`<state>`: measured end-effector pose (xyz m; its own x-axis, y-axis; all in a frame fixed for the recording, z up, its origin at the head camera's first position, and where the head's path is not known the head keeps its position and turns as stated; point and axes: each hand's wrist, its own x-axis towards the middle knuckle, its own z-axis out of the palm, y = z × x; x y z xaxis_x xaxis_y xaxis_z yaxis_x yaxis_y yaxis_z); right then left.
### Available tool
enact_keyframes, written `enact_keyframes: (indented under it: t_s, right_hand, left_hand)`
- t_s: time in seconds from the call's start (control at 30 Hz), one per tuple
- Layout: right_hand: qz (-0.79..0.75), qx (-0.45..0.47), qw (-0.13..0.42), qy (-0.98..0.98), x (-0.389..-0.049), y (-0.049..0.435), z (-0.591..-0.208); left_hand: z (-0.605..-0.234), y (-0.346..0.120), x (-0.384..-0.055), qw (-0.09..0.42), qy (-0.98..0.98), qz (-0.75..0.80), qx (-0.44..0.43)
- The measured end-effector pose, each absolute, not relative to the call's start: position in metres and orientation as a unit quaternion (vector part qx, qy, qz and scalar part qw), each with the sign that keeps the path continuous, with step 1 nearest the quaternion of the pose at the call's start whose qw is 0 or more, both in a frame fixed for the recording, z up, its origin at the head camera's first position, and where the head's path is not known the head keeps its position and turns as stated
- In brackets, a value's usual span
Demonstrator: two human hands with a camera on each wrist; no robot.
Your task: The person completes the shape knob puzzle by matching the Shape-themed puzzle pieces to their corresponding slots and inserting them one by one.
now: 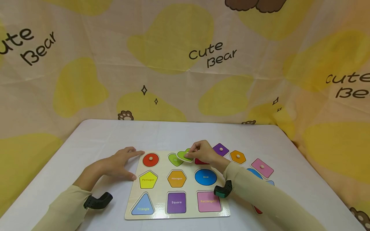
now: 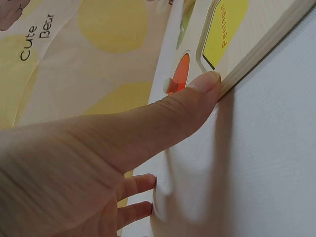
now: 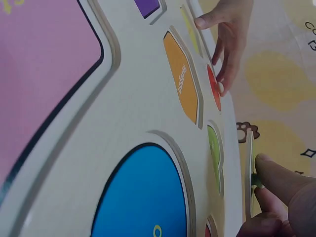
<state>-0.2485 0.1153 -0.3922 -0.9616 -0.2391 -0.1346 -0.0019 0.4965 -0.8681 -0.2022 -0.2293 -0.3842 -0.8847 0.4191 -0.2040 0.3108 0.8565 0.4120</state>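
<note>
In the head view a wooden shape puzzle board [image 1: 162,189] lies on the white table. My right hand [image 1: 204,152] pinches the knob of a green heart puzzle piece [image 1: 182,155], held just above the board and partly covering the green heart recess [image 1: 174,160]. The right wrist view shows that heart piece [image 3: 249,173] edge-on, apart from the board. A red round piece [image 1: 151,159] with a white knob sits in the top left recess. My left hand [image 1: 117,165] touches the board's left edge, fingers spread; in the left wrist view its thumb [image 2: 168,118] presses that edge.
Right of the board lie loose knobbed pieces: a purple square [image 1: 221,149], an orange hexagon [image 1: 238,157] and a pink rectangle [image 1: 262,167]. Blue pieces [image 1: 255,173] and a red one [image 1: 258,210] are partly hidden by the right arm. A printed cloth [image 1: 173,64] hangs behind the table.
</note>
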Motion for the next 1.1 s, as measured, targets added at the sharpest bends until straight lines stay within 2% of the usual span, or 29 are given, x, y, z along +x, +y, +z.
enact_keyframes:
  t_s: [0.3,1.1]
  right_hand:
    - [-0.498,-0.067,0.133,0.854,-0.247,0.094,-0.395]
    - [-0.376,-0.059,0.108,0.918,-0.242,0.071,-0.393]
  left_hand:
    - [-0.382,-0.229,-0.202,0.146,0.952,0.188,0.193]
    - [-0.385,-0.229,-0.204,0.144,0.954,0.185,0.187]
